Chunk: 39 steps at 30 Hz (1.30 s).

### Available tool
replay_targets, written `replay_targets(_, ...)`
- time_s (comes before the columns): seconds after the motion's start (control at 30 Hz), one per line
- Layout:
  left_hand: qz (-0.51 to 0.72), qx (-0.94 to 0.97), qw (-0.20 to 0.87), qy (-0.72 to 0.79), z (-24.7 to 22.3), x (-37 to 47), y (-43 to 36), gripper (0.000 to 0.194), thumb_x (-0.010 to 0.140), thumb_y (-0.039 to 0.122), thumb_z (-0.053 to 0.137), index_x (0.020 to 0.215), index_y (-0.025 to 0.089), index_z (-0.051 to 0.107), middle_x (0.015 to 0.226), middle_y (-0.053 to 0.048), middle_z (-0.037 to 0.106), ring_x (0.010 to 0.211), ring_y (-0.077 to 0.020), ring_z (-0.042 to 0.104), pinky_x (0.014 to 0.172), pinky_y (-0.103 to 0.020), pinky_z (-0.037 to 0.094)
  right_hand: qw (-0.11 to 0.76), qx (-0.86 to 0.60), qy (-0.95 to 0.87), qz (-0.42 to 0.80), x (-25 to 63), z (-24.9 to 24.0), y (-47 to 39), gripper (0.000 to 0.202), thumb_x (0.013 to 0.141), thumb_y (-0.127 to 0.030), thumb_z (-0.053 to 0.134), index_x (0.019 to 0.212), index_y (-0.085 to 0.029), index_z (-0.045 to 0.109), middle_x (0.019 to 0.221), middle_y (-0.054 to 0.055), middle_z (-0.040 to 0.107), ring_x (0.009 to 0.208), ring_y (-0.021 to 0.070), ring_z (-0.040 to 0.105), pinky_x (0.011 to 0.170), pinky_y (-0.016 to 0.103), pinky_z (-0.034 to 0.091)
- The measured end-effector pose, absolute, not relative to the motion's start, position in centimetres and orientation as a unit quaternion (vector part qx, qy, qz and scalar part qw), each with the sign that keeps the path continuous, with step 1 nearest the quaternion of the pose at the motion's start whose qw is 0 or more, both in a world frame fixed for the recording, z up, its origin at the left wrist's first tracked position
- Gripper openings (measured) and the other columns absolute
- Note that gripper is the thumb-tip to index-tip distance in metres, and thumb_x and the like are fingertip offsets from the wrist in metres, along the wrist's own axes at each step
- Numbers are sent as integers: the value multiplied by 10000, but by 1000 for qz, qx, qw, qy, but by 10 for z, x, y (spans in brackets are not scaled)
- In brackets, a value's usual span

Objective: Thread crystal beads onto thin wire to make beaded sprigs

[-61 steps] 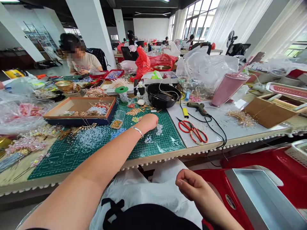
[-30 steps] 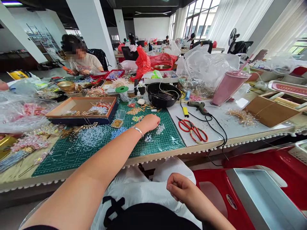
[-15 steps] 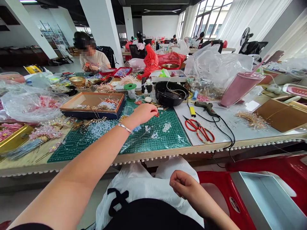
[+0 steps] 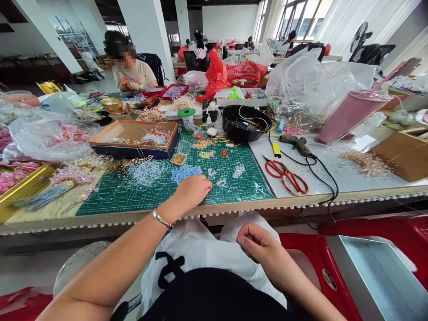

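My left hand (image 4: 193, 191) is closed over the front of the green cutting mat (image 4: 234, 199), its fingertips pressed together. Whatever it may hold is hidden. Just beyond it lie blue flower-like pieces (image 4: 186, 173), a few small clear pieces (image 4: 221, 182) and a little pile of clear beads (image 4: 238, 170). Red beads (image 4: 224, 153) and a small open box of gold beads (image 4: 179, 158) are farther back. Above my lap, my right hand (image 4: 257, 242) hangs with curled fingers; its inside is out of sight.
Red-handled scissors (image 4: 286, 176), a glue gun (image 4: 296, 144) with its cord and a pink cup (image 4: 354, 115) occupy the right side. A black bowl (image 4: 245, 129) and an open box (image 4: 133, 149) stand behind the mat. Across the table sits another person (image 4: 129, 71).
My left hand has come back from the red beads toward the mat's front edge. The right hand stays curled above my lap. The view has shifted slightly.
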<state>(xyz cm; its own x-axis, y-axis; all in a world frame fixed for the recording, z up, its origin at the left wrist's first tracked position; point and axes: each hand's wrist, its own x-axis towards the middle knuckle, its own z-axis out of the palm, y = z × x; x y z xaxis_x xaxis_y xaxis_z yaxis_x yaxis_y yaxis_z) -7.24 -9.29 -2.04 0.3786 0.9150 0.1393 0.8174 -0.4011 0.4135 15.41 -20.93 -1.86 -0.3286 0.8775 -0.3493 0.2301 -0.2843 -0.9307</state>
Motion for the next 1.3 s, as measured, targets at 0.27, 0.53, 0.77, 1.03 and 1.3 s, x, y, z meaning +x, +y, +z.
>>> replay_targets(0.27,317,712,331,532,11,-58,-133,243,898,354,464,1011,174,581,770,-7,583,563,-76,477,487,-193,382,348,-522,-498,599,149,5,-209,257,839,-396,513,679,-212,430,551,-73,274,492,96,232,458,247,200)
replay_targets(0.53,382,418,742,360,35,-33,-197,126,757,230,695,803,143,616,770,-31,643,487,-57,550,308,-111,268,416,-523,-594,448,134,44,-227,207,788,-277,542,604,-232,457,517,-47,366,449,104,334,396,237,275)
replay_targets(0.77,404,399,742,356,36,-33,-204,107,725,162,729,773,143,636,759,-19,629,543,-64,577,337,-97,331,417,-511,-636,402,133,41,-232,200,791,-214,525,605,-234,456,495,-50,365,419,93,339,364,221,278)
replay_targets(1.03,391,422,731,367,38,-34,-206,104,736,182,729,777,160,636,707,-6,616,547,-64,572,352,-95,343,402,-516,-624,427,131,42,-231,195,776,-216,524,596,-233,449,497,-50,376,424,95,351,369,219,285)
replay_targets(1.3,371,446,724,373,35,-36,-206,134,759,241,714,807,169,612,640,0,594,529,-69,528,375,-117,335,405,-518,-642,394,130,40,-230,202,795,-213,516,604,-234,451,491,-52,370,419,94,347,367,217,294)
